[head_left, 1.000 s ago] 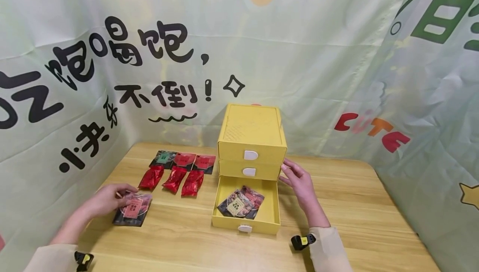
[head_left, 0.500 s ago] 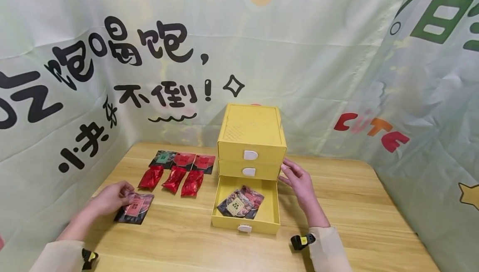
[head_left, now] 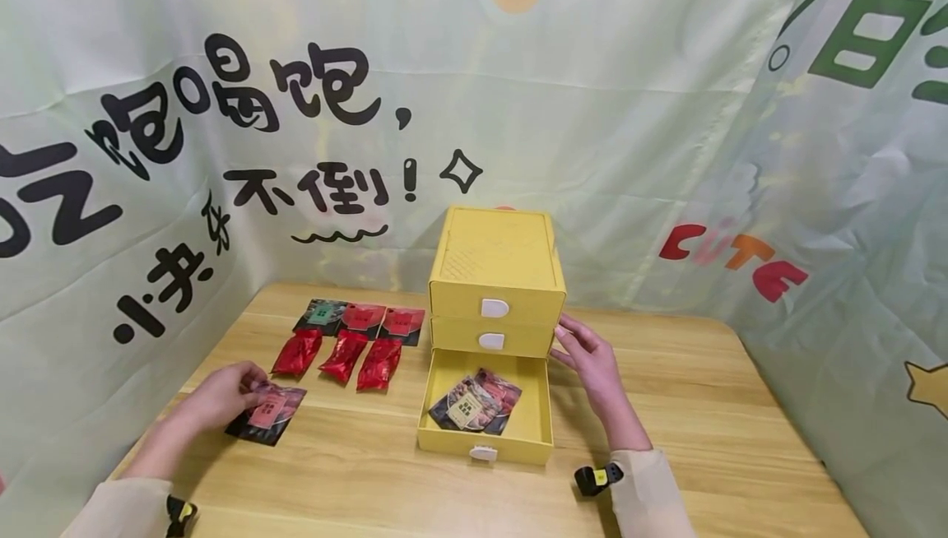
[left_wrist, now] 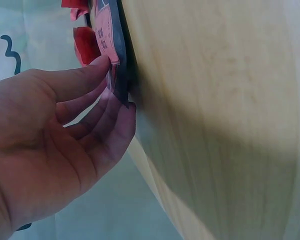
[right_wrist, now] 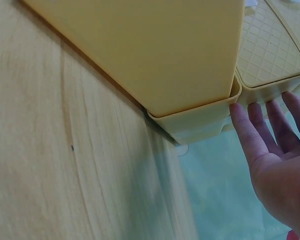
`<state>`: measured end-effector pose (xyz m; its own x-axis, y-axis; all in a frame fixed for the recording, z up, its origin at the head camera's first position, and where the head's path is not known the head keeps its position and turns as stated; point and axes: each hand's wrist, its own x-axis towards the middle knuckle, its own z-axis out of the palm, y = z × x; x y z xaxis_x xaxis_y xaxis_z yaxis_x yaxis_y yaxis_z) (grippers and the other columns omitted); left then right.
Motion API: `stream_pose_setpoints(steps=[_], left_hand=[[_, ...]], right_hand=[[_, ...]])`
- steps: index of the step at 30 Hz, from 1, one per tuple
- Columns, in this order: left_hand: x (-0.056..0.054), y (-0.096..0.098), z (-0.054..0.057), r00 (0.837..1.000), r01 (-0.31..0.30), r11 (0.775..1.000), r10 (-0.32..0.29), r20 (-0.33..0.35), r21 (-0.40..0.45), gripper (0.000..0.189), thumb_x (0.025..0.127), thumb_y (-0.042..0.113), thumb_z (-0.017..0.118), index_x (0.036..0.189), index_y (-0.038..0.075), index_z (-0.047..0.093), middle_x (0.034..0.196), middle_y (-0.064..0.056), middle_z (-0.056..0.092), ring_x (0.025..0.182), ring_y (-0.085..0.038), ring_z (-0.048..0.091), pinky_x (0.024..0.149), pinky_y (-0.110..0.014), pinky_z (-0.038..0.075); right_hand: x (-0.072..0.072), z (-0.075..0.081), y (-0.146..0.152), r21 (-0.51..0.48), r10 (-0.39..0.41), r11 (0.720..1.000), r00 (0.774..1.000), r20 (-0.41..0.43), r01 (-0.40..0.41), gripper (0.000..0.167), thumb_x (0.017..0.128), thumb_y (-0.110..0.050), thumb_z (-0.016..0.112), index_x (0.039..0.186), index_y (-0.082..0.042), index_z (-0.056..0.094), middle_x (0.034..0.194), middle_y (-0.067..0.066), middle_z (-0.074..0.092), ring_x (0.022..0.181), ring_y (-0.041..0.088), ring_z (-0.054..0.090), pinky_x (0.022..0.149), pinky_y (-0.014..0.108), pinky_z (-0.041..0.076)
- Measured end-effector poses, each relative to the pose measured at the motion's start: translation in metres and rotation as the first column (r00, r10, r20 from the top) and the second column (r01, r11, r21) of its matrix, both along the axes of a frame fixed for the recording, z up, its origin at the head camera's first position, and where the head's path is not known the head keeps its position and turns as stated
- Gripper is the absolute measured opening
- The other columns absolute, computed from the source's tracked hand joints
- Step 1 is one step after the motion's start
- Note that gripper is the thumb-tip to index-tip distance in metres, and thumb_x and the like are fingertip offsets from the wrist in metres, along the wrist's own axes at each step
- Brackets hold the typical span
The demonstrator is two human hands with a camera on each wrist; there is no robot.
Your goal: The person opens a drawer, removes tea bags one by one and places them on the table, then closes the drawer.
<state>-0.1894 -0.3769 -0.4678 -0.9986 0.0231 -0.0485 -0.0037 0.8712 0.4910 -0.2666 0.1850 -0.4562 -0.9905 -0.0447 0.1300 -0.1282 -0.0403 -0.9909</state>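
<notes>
At the table's left, my left hand (head_left: 222,396) pinches the edge of a flat foil food packet (head_left: 270,416), dark with a pink label. In the left wrist view the thumb lies on its printed face and the fingers (left_wrist: 122,117) are at its back. A yellow drawer box (head_left: 498,250) stands at the middle, its bottom drawer (head_left: 448,442) pulled out. Two similar packets (head_left: 474,406) overlap inside that drawer. My right hand (head_left: 595,369) has its fingers extended, the fingertips at the box's right side, as the right wrist view (right_wrist: 280,160) also shows.
Several more things lie left of the box: a row of flat packets (head_left: 362,318) at the back and shiny red wrapped pieces (head_left: 299,353) before them. White tabs (head_left: 494,308) mark the drawer fronts. A printed cloth (head_left: 592,143) surrounds the wooden table (head_left: 666,406).
My left hand has shifted slightly to the right with the packet, which has turned a little. The right hand and the drawer box stay in place.
</notes>
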Motion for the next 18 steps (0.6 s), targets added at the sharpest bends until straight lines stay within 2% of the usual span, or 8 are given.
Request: stream_pose_setpoints(steps=[6,9,12,15,18], left_hand=[[0.0,0.0,0.0,1.0,-0.008,1.0,0.008,0.019,-0.004,0.021,0.091,-0.002,0.072,0.108,-0.01,0.062,0.093,-0.013,0.065,0.087,-0.028,0.061,0.079,-0.05,0.055],[0.001,-0.001,0.0,1.0,0.006,1.0,-0.006,-0.012,0.008,0.021,0.092,-0.002,0.071,0.108,-0.012,0.062,0.094,-0.016,0.065,0.088,-0.031,0.063,0.079,-0.053,0.055],[0.004,-0.001,0.004,0.996,-0.009,1.0,0.01,-0.088,0.011,0.022,0.093,-0.001,0.069,0.11,-0.014,0.062,0.096,-0.019,0.066,0.089,-0.035,0.065,0.078,-0.054,0.057],[0.008,0.004,0.01,0.979,-0.056,0.998,0.058,-0.198,0.016,0.026,0.096,0.002,0.066,0.116,-0.014,0.061,0.101,-0.023,0.065,0.089,-0.036,0.066,0.075,-0.052,0.057],[0.013,0.015,0.017,0.938,-0.116,0.993,0.116,-0.326,0.019,0.029,0.096,0.005,0.066,0.121,-0.01,0.062,0.107,-0.023,0.062,0.089,-0.033,0.064,0.069,-0.044,0.054]], right_hand=[[-0.001,0.0,0.0,0.001,-0.002,1.0,1.0,0.003,0.002,0.051,0.107,-0.023,0.061,0.146,0.007,0.052,0.153,0.018,0.05,0.115,0.001,0.063,0.1,0.041,0.056],[-0.001,0.0,0.0,0.002,-0.003,1.0,1.0,0.005,0.003,0.051,0.107,-0.022,0.061,0.147,0.007,0.052,0.153,0.019,0.05,0.114,0.001,0.063,0.101,0.041,0.056],[-0.001,0.0,0.0,0.002,-0.003,1.0,1.0,0.004,0.003,0.05,0.107,-0.022,0.061,0.147,0.007,0.052,0.153,0.019,0.05,0.114,0.001,0.063,0.101,0.043,0.055],[-0.001,0.0,0.0,0.002,-0.003,1.0,1.0,0.004,0.003,0.05,0.107,-0.022,0.061,0.147,0.007,0.052,0.153,0.019,0.05,0.115,0.001,0.063,0.102,0.044,0.055],[-0.001,0.0,0.0,0.001,0.001,1.0,1.0,0.004,-0.001,0.051,0.107,-0.022,0.061,0.147,0.007,0.051,0.154,0.019,0.049,0.115,0.0,0.062,0.103,0.045,0.054]])
